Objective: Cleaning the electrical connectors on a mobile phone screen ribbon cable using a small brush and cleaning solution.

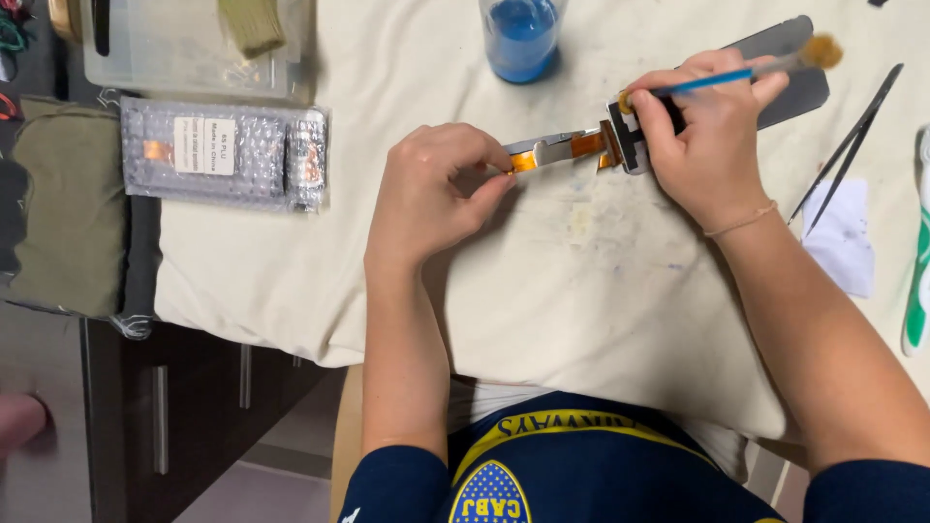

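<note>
Surface: cream cloth (291, 271) over table.
Left hand (431, 194): fingertips pinched on orange ribbon cable (552, 153).
Right hand (702, 136): closed around blue brush (765, 68), touching cable.
Nearby: blue bottle (521, 37), tweezers (852, 140).

The flex cable (557, 150) is orange with silvery metal parts. The brush (736, 70) has a blue handle and tan bristles. The cloth (407, 223) is cream, faintly stained. The bottle (521, 37) holds blue liquid. The tweezers (852, 140) are black.
</note>
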